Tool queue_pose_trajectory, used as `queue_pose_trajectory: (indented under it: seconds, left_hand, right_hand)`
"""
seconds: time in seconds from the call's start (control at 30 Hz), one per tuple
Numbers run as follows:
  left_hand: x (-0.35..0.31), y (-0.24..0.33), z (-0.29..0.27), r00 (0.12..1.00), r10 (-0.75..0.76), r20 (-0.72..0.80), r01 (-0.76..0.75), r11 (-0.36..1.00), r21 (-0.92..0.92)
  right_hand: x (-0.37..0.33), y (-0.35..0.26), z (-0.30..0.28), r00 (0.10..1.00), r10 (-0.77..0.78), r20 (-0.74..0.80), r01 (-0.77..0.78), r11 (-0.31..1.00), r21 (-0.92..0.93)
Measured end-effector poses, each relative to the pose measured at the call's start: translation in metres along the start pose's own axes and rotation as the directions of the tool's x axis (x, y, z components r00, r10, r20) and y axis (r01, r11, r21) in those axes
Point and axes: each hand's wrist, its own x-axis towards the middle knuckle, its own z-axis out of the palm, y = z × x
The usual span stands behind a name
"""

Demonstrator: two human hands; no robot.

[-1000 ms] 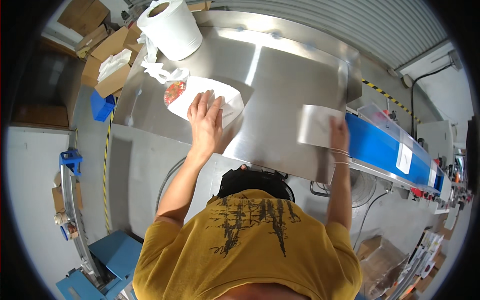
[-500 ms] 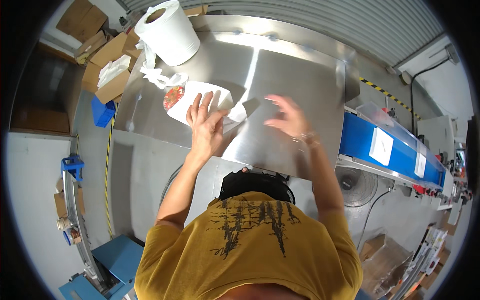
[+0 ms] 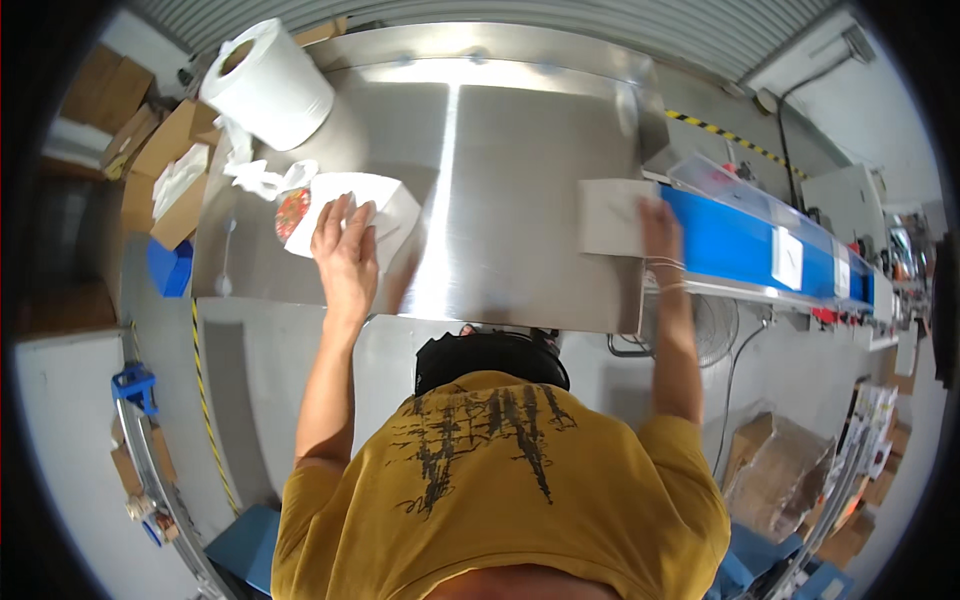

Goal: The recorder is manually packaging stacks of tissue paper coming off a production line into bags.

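My left hand (image 3: 345,240) rests on a white pile of flat, packet-like pieces (image 3: 397,222), fingers apart. A round, red patterned thing (image 3: 293,215) sits at the pile's left edge. Over at the right end of the steel table (image 3: 520,150), my right hand (image 3: 662,238) is at the edge of a flat white packet (image 3: 610,218), apparently gripping it. Motion blurs those fingers. That packet spans the table's edge and the near end of a blue conveyor belt (image 3: 715,228). Farther along the belt lies another white packet (image 3: 787,258).
A large white roll (image 3: 285,95) stands at the far left of the table, its loose strip (image 3: 262,180) trailing toward the pile. Left of the table are an open cardboard box (image 3: 165,180) and a blue bin (image 3: 170,265). A floor fan (image 3: 705,325) stands below the conveyor.
From mid-table my right hand has swung right to the conveyor's end, now at a white packet. My left hand stays on the pile. The whole view has shifted.
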Motion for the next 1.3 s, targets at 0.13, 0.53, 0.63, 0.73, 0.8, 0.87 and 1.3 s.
queue_pose_trajectory:
  seconds: [0.13,0.53,0.63,0.73,0.8,0.87,1.3]
  left_hand:
    - [-0.003,0.002,0.006,1.0,-0.021,-0.012,0.02,0.997,-0.073]
    - [-0.001,0.01,-0.004,0.991,0.02,0.131,-0.011,0.998,-0.069]
    - [0.005,0.011,-0.003,0.997,-0.02,0.074,0.027,0.996,-0.091]
    - [-0.001,-0.015,0.0,1.0,-0.012,-0.01,0.013,0.998,0.067]
    - [-0.001,-0.016,-0.001,1.0,-0.022,0.007,0.022,0.996,0.083]
    - [-0.004,-0.018,-0.006,1.0,-0.02,-0.004,0.021,0.993,0.116]
    - [-0.004,-0.007,-0.001,0.999,0.014,-0.051,-0.014,1.0,0.001]
  right_hand:
    - [-0.018,-0.086,-0.048,0.879,-0.237,-0.415,-0.348,0.276,-0.896]
    - [-0.031,-0.083,0.281,0.62,-0.121,0.775,0.416,0.889,-0.194]
    - [-0.024,-0.057,0.273,0.408,-0.547,0.731,0.906,0.34,-0.251]
    - [-0.051,-0.066,0.236,0.816,-0.063,0.574,0.126,0.99,-0.07]
    - [-0.046,-0.043,0.192,0.957,-0.134,0.259,0.191,0.959,-0.208]
    - [-0.037,-0.051,0.129,1.0,0.023,-0.012,-0.026,0.828,-0.56]
    - [-0.022,-0.1,0.152,0.793,-0.279,0.541,0.604,0.473,-0.642]
